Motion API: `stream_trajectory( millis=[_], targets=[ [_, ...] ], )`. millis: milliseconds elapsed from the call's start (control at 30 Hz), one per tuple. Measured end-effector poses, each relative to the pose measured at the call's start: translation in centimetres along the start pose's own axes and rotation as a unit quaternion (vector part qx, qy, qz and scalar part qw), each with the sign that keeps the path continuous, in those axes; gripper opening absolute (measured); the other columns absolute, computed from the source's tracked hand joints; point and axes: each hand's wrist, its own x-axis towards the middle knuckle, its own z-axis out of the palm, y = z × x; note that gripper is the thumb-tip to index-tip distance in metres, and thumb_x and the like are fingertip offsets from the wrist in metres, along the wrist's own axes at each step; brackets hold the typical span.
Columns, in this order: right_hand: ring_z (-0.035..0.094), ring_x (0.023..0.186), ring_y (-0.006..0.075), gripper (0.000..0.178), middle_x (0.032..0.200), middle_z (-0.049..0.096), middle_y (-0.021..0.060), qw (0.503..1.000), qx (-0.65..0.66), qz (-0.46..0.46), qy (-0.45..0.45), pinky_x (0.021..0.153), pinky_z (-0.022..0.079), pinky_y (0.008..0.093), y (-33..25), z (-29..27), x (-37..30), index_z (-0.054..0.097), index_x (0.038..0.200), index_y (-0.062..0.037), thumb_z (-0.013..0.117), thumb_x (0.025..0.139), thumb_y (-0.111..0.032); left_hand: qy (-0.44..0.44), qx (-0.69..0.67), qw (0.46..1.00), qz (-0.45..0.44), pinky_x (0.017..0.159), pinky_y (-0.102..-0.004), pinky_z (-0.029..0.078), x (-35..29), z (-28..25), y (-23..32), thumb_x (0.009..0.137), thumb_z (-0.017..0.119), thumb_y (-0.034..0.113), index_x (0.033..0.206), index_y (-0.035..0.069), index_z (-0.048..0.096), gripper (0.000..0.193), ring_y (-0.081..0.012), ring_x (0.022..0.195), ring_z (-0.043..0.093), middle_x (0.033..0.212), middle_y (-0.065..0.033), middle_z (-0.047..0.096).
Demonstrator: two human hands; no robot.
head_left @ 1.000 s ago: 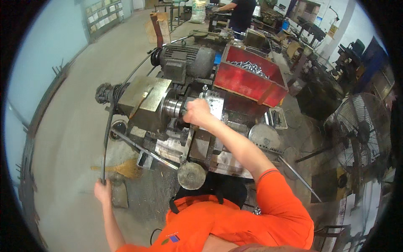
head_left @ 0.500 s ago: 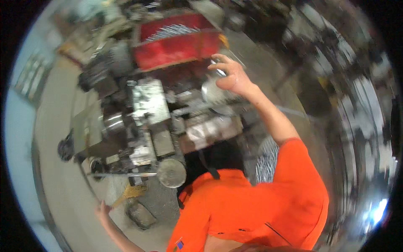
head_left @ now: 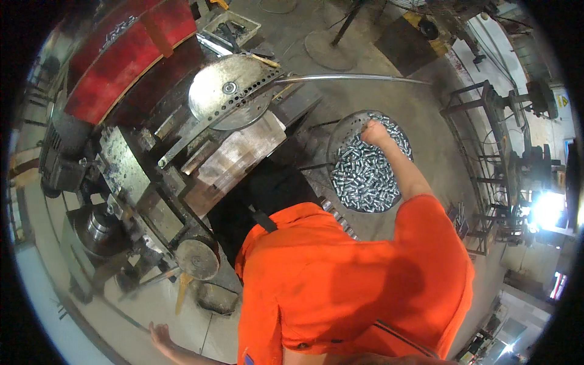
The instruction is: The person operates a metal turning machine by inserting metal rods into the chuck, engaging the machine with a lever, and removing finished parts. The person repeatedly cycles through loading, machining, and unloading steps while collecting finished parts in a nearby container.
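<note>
Right hand point(head_left: 375, 133) curls in over the metal pieces point(head_left: 366, 176) heaped in the round tray point(head_left: 342, 131) — can't tell if it's gripping any — left hand point(head_left: 161, 336) hangs, fingers parted, and a hasty pull could flick loose ones overboard.

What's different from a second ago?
The right hand left the machine and moved right, to the metal pieces in the round container. The left hand loosened its fist. The view swung right too. The red box still holds metal pieces.
</note>
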Motion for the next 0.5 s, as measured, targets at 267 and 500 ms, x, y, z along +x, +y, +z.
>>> stream_trajectory(
  millis=[267,500],
  targets=[
    [0.056,0.109,0.0287,0.043,0.118,0.056,0.0181,0.991,-0.066,0.015,-0.115,0.093,0.044,0.0357,-3.5,1.4,2.6,0.059,0.109,-0.0015,0.053,0.076,-0.027,-0.211,-0.132,0.967,-0.063,0.095,-0.0535,0.029,6.6,-11.3,-4.7,0.089,0.044,0.025,0.121,0.003,0.044,0.039,-0.0340,0.099,0.046,0.096,-0.0192,0.047],
    [0.061,0.096,0.0309,0.031,0.101,0.062,0.0212,0.999,0.029,0.021,0.039,0.085,0.048,0.0365,-1.4,1.5,0.7,0.065,0.088,-0.0003,0.058,0.067,-0.023,-0.033,-0.002,0.999,-0.003,0.076,-0.0489,0.045,3.2,-4.8,-2.0,0.084,0.058,0.025,0.119,-0.001,0.047,0.045,-0.0287,0.078,0.053,0.085,-0.0165,0.055]
  ],
)
